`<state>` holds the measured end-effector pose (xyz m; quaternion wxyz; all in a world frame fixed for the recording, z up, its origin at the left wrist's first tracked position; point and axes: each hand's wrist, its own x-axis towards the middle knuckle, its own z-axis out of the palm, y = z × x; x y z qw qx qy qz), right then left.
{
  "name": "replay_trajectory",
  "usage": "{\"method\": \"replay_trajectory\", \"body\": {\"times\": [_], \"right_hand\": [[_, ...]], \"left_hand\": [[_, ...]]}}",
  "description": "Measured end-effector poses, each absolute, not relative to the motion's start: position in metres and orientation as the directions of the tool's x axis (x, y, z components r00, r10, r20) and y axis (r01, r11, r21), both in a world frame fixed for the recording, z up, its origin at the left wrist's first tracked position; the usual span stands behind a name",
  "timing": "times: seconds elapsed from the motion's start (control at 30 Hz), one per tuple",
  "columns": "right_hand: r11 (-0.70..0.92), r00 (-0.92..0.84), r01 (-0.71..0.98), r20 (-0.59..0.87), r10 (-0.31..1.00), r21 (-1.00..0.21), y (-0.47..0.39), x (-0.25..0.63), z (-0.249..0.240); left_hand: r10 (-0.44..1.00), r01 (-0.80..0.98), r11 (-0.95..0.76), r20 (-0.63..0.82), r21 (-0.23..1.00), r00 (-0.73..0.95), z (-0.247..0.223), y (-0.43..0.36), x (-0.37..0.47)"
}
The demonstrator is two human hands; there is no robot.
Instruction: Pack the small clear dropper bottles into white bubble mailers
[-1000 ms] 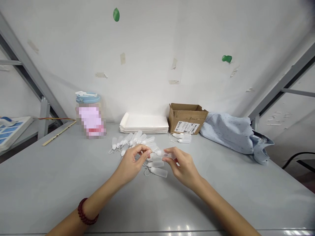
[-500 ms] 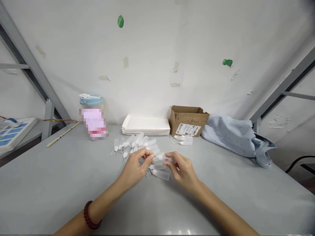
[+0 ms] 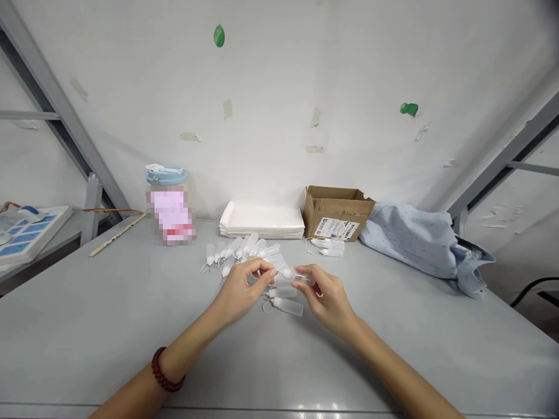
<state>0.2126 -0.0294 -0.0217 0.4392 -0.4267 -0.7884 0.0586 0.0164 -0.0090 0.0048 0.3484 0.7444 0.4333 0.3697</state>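
My right hand (image 3: pixel 326 294) grips a small translucent plastic dropper bottle (image 3: pixel 303 277) by its body between thumb and fingers. The bottle lies nearly level, its white neck toward the left. Just left of that neck, my left hand (image 3: pixel 243 288) is closed in a pinch on the thin cap strap (image 3: pixel 279 272); the fingertips hide the strap's end. Beneath and behind both hands lies a loose pile of similar bottles (image 3: pixel 239 247) with looped straps. The nearest loose bottle (image 3: pixel 288 306) rests just below the held one. Two more bottles (image 3: pixel 334 249) lie apart in front of the cardboard box.
A stack of white padded envelopes (image 3: pixel 262 221) and an open cardboard box (image 3: pixel 338 212) stand along the wall. Farther right lies crumpled blue cloth (image 3: pixel 410 238). To the left are a blue-lidded container (image 3: pixel 168 203), a thin strip (image 3: pixel 117 234) and a white-and-blue tray (image 3: pixel 32 235).
The view has shifted slightly, so the scene sits a little farther right and higher. Both hands keep their hold on the bottle and its strap, with only slight movement.
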Motion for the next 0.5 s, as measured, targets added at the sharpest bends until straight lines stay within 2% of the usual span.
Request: {"method": "replay_trajectory", "body": {"times": [0.5], "right_hand": [[0.687,-0.283,0.565,0.675,0.681,-0.457,-0.0299,0.2125,-0.0262]], "left_hand": [[0.876,0.337,-0.396,0.242,0.854,0.417,0.0010,-0.0092,0.0155]]}}
